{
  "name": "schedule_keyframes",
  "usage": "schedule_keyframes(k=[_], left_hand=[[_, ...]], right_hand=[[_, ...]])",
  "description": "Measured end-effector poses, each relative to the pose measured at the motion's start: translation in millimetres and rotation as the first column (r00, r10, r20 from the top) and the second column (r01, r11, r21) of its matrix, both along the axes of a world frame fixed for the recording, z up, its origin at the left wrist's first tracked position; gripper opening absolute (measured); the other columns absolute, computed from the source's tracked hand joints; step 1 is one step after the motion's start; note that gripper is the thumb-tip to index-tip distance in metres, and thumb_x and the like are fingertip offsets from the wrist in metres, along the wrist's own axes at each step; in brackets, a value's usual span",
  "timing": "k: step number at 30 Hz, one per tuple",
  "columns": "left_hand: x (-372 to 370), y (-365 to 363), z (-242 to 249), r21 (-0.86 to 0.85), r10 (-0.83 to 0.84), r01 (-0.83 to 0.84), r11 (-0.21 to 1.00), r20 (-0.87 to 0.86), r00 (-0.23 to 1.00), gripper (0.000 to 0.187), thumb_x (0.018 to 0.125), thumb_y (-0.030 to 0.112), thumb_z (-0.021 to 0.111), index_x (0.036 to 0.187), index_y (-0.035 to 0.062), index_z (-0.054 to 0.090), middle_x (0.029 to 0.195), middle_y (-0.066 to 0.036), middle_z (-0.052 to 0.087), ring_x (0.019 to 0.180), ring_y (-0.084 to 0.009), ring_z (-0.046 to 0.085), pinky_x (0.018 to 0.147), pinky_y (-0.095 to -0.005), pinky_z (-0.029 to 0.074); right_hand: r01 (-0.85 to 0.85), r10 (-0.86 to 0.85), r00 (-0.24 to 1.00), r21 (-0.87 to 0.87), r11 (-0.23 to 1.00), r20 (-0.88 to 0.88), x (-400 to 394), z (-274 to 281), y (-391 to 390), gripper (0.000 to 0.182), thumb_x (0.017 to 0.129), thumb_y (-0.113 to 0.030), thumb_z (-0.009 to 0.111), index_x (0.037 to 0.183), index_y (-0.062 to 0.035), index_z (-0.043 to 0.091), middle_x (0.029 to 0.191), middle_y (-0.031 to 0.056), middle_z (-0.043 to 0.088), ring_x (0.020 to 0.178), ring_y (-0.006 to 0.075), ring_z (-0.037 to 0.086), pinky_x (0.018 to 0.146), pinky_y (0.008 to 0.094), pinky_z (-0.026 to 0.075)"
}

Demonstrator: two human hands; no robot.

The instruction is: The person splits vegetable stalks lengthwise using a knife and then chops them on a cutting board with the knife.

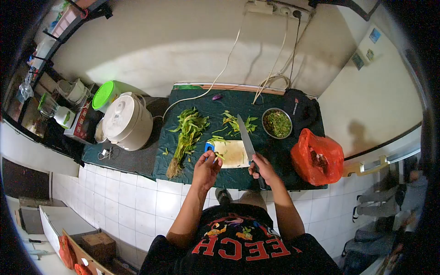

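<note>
My right hand (261, 167) grips the black handle of a kitchen knife (246, 140), its broad blade pointing up and away over the board's right side. Pinched in the fingers of my left hand (206, 167) is a short, pale green stem piece (219, 156). Beneath both is a white cutting board (236, 159) with a blue corner, and a few cut stems (217, 140) lie along its far edge. Loose green leaves (250, 124) are scattered just beyond it. On the left rests a bunch of leafy greens (189, 133) with roots attached.
A metal bowl (277, 123) of chopped greens stands behind the board, right of the leaves. A red plastic bag (316, 160) sits at the table's right end. To the left is a white rice cooker (127, 121). A cord (223, 71) runs down the wall.
</note>
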State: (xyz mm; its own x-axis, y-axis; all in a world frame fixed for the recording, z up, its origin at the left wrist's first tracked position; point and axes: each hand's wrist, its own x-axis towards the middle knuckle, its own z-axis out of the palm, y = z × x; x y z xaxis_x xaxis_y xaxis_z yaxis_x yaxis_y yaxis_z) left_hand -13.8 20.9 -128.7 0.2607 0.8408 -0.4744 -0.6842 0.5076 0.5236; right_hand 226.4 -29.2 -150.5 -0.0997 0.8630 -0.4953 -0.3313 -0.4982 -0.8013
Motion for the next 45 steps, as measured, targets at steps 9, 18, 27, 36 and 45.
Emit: schedule_keyframes(k=[9,18,27,36,45], left_hand=[[6.9,-7.2,35.1,0.103,0.061,-0.047,0.994,-0.136,0.989,0.014,0.091,0.011,0.062,0.101,0.0046,0.056,0.087,-0.004,0.062,0.074,-0.0141,0.062,0.069,-0.0265,0.053],[10.9,-16.9,69.2,0.270,0.178,-0.122,0.955,-0.194,0.965,0.017,0.089,0.009,0.064,0.102,0.0008,0.057,0.087,-0.004,0.062,0.074,-0.0134,0.061,0.069,-0.0258,0.052],[5.2,-20.0,73.9,0.290,0.176,-0.108,0.951,-0.220,0.960,0.024,0.085,0.005,0.069,0.105,0.0002,0.056,0.088,-0.005,0.062,0.077,-0.0131,0.062,0.072,-0.0271,0.054],[2.5,-21.5,77.9,0.280,0.143,-0.080,0.957,-0.212,0.967,0.032,0.083,0.003,0.070,0.111,0.0007,0.056,0.091,-0.005,0.064,0.081,-0.0136,0.063,0.074,-0.0271,0.055],[8.2,-22.4,88.2,0.272,0.132,-0.069,0.960,-0.222,0.966,0.032,0.083,0.001,0.068,0.113,0.0013,0.056,0.092,-0.007,0.065,0.082,-0.0142,0.064,0.075,-0.0274,0.056]], right_hand=[[-0.177,0.145,0.980,0.258,0.950,0.139,-47.1,91.3,-33.7,0.050,0.102,-0.040,0.032,0.141,-0.0094,0.037,0.060,0.0026,0.054,0.044,0.0077,0.045,0.040,0.0218,0.036],[-0.142,0.085,0.980,0.335,0.931,0.180,-76.1,118.3,-44.5,0.043,0.101,-0.038,0.037,0.076,-0.0048,0.048,0.056,0.0048,0.054,0.043,0.0099,0.047,0.041,0.0236,0.036],[-0.159,0.105,0.979,0.332,0.930,0.174,-77.1,112.6,-44.8,0.041,0.101,-0.037,0.038,0.081,-0.0042,0.051,0.058,0.0051,0.055,0.044,0.0096,0.047,0.041,0.0234,0.036],[-0.215,0.141,0.962,0.331,0.919,0.233,-75.7,110.8,-48.6,0.053,0.102,-0.040,0.032,0.142,-0.0050,0.035,0.061,0.0036,0.052,0.047,0.0067,0.042,0.042,0.0202,0.034],[-0.243,0.152,0.953,0.357,0.902,0.264,-74.3,110.3,-47.8,0.053,0.102,-0.040,0.032,0.138,-0.0014,0.039,0.060,0.0031,0.053,0.046,0.0063,0.042,0.042,0.0204,0.034]])
